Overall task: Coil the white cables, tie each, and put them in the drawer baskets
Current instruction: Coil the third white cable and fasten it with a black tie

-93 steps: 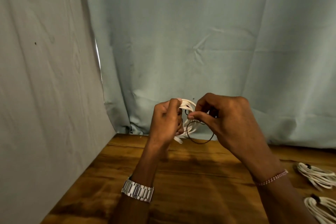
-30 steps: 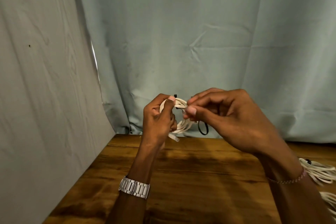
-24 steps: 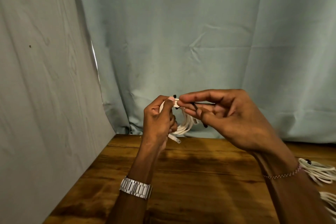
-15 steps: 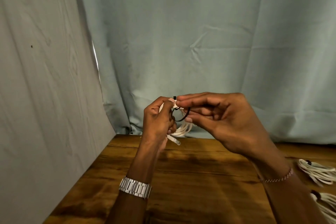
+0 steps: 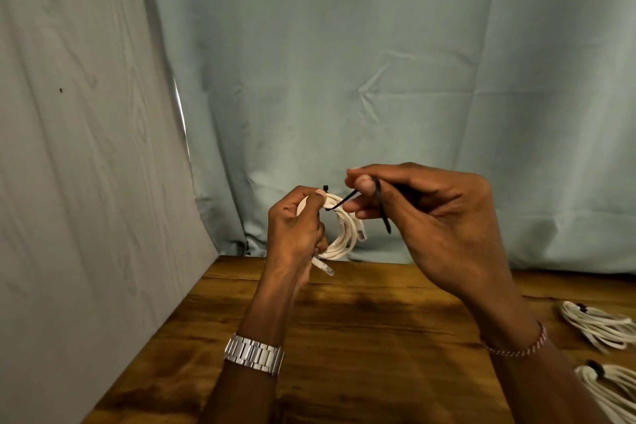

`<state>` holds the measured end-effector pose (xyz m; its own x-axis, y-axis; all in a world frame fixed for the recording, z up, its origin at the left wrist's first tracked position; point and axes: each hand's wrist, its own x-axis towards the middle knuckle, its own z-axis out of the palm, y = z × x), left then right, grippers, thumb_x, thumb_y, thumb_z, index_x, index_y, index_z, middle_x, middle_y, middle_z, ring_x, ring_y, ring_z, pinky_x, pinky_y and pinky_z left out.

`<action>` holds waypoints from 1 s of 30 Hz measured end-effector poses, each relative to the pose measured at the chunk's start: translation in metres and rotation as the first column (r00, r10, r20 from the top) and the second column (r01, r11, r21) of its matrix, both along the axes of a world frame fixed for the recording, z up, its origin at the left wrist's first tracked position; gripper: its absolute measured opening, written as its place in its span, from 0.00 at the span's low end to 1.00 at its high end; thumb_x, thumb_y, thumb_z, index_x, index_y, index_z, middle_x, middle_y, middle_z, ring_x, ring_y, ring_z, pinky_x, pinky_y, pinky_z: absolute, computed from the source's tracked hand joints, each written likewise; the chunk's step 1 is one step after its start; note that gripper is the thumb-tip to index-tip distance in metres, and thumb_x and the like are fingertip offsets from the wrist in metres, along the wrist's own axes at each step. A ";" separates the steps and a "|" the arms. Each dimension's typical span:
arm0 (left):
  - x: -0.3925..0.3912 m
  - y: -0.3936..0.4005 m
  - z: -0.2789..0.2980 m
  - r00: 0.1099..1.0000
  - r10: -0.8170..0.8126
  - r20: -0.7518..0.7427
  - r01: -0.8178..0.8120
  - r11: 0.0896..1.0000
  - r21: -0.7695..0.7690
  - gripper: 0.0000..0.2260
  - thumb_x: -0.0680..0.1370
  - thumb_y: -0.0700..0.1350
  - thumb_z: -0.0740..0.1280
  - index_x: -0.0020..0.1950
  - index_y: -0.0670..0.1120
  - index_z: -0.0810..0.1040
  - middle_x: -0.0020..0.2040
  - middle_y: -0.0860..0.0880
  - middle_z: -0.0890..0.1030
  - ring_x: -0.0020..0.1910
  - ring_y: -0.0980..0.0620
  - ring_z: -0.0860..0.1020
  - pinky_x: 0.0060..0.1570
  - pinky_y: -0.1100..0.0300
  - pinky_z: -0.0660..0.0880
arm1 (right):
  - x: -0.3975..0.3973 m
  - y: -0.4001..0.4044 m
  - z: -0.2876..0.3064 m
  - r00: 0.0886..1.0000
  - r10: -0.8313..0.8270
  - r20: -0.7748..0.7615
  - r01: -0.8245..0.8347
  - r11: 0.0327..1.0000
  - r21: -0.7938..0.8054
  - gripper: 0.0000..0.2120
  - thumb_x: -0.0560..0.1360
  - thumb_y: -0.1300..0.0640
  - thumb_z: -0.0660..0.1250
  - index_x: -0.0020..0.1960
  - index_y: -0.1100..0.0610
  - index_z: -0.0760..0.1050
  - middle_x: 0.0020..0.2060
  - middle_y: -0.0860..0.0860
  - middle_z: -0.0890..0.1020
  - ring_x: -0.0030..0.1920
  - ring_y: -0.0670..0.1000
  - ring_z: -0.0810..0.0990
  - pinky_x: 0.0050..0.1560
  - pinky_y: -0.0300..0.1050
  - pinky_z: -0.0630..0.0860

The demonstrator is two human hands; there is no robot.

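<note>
Left hand (image 5: 296, 224) grips cable coil (image 5: 344, 231) at frame centre, above tabletop (image 5: 361, 337). Right hand (image 5: 423, 213) fingers pinch black tie (image 5: 344, 200) tail, running right from coil top; pull rightward.

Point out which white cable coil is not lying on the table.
The coil gripped in the left hand, with the right hand pulling its black zip tie. The other two lie on the table's right edge.
</note>
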<state>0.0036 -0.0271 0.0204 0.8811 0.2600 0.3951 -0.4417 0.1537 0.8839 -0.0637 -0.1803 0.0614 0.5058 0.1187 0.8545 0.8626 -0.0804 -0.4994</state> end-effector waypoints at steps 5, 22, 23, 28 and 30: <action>0.005 0.002 -0.005 0.997 0.077 0.016 -0.078 0.997 0.020 0.07 0.82 0.42 0.64 0.48 0.44 0.81 0.24 0.48 0.65 0.23 0.52 0.61 0.25 0.60 0.60 | -0.012 -0.002 0.005 1.000 0.002 0.028 -0.001 1.000 -0.009 0.09 0.77 0.62 0.70 0.57 0.60 0.84 0.46 0.52 0.87 0.43 0.49 0.88 0.42 0.44 0.85; -0.006 -0.004 0.004 0.992 0.093 0.090 -0.095 0.995 0.020 0.07 0.82 0.42 0.65 0.47 0.46 0.81 0.25 0.49 0.69 0.22 0.53 0.62 0.24 0.61 0.61 | -0.033 -0.003 0.016 0.988 0.077 -0.132 -0.060 0.990 0.129 0.08 0.71 0.59 0.74 0.50 0.56 0.81 0.34 0.53 0.86 0.26 0.52 0.83 0.28 0.41 0.78; -0.007 -0.005 0.005 0.991 0.090 0.095 -0.092 0.995 0.023 0.07 0.82 0.42 0.65 0.48 0.45 0.81 0.25 0.50 0.69 0.22 0.54 0.63 0.24 0.62 0.61 | -0.033 -0.002 0.016 0.987 0.078 -0.140 -0.060 0.990 0.125 0.07 0.71 0.58 0.74 0.50 0.55 0.83 0.34 0.53 0.86 0.26 0.51 0.82 0.28 0.40 0.78; -0.013 -0.007 0.011 0.986 0.119 0.116 -0.126 0.991 0.054 0.07 0.81 0.45 0.65 0.48 0.46 0.82 0.32 0.47 0.78 0.25 0.54 0.67 0.25 0.60 0.67 | -0.031 -0.002 0.015 0.982 0.075 -0.170 -0.057 0.992 0.109 0.08 0.75 0.55 0.70 0.51 0.56 0.84 0.41 0.49 0.88 0.32 0.51 0.86 0.30 0.38 0.78; -0.016 -0.007 0.013 0.984 0.127 0.123 -0.135 0.989 0.060 0.07 0.81 0.45 0.65 0.49 0.46 0.83 0.30 0.51 0.77 0.24 0.56 0.67 0.25 0.62 0.67 | -0.029 -0.005 0.014 0.985 0.094 -0.148 -0.085 0.994 0.064 0.09 0.76 0.57 0.68 0.54 0.56 0.83 0.45 0.48 0.88 0.36 0.51 0.87 0.32 0.38 0.78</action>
<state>-0.0121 -0.0344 0.0330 0.7868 0.3390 0.5157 -0.5566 0.0287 0.8303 -0.0924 -0.1855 0.0755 0.6187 0.1221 0.7761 0.7796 0.0264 -0.6257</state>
